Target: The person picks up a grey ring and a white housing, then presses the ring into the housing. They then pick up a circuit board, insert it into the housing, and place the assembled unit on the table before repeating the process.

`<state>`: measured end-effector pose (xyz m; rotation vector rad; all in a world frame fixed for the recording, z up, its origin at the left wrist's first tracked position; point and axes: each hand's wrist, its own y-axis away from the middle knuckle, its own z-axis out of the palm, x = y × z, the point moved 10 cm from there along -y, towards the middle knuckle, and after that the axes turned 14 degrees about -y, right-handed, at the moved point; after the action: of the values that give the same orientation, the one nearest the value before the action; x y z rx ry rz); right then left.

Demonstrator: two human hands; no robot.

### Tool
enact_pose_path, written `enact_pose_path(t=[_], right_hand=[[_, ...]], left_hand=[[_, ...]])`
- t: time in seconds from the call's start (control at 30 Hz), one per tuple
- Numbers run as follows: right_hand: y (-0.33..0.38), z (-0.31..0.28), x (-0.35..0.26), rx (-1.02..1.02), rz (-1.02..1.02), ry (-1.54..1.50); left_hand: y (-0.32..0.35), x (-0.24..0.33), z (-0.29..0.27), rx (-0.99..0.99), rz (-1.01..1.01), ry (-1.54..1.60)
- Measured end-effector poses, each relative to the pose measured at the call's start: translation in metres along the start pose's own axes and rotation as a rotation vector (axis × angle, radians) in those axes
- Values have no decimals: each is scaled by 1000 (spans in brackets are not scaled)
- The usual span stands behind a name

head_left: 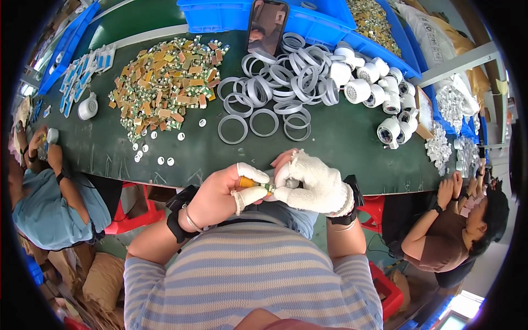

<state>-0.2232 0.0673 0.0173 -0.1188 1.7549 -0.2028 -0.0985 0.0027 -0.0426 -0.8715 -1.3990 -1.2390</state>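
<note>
Close to my body, just past the table's near edge, both hands meet over a small circuit board [267, 186] with a green part and an orange-yellow part. My left hand [215, 193] has white fabric covers on the thumb and forefinger, which pinch the orange end. My right hand [319, 184], in a white knitted glove, closes its fingertips on the other end. A small grey piece shows between the gloved fingers; its kind cannot be made out. Part of the board is hidden by the fingers.
On the green table [192, 157] lie a heap of small circuit boards [165, 82], grey rings [264, 122], white camera housings [357, 91] and round white stickers [161, 160]. A phone [268, 25] leans against blue bins [214, 15]. Co-workers sit at left [60, 203] and right [440, 236].
</note>
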Motion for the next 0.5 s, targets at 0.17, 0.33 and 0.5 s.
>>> enact_pose_path(t=[0.17,0.33,0.5], right_hand=[[-3,-2,-9,85,-53,40],[5,-2,-4,194,-21,35],[6,-4,-7,215,-13,94]], left_hand=[[0,-5,-4,17,-14,-30],[-2,-10,-4,15,-58,56],[-1,-4,-6,86,85,51]])
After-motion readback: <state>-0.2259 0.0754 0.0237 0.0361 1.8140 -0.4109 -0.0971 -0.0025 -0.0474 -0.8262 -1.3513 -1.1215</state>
